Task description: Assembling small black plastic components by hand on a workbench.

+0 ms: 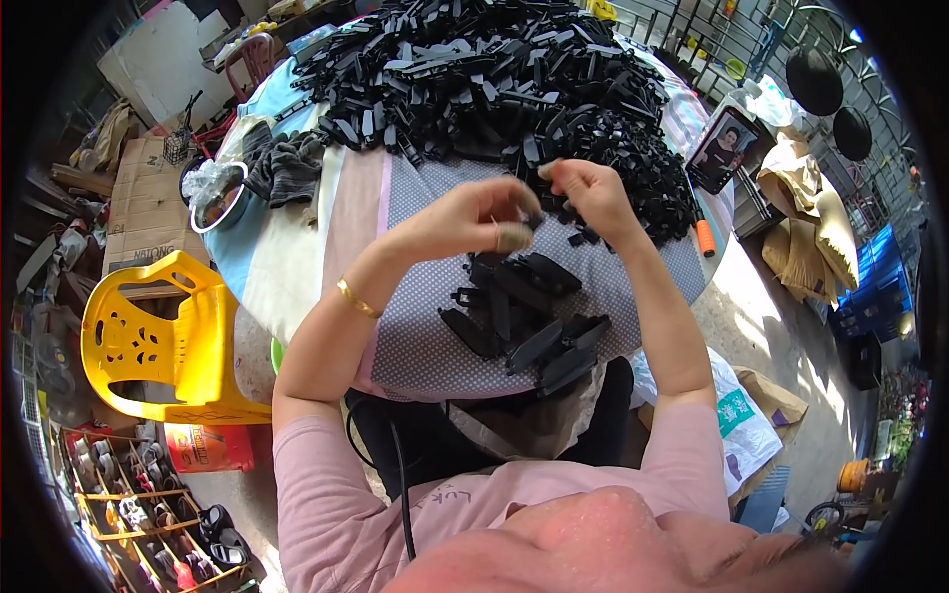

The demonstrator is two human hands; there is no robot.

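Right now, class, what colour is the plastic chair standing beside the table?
The plastic chair is bright yellow, seen clearly in the head view, at the person's left.

Cluttered workshop, concrete floor (781,326) w/ bright sun patches at right. Round table (297,247) under a pale patchwork cloth. Yellow plastic chair (148,341) on the left, flattened cardboard boxes (148,212) behind it. Wooden shoe rack (138,494) lower left. Brown sacks (820,222) and blue crates (880,272) at right; metal grating (692,25) top right.
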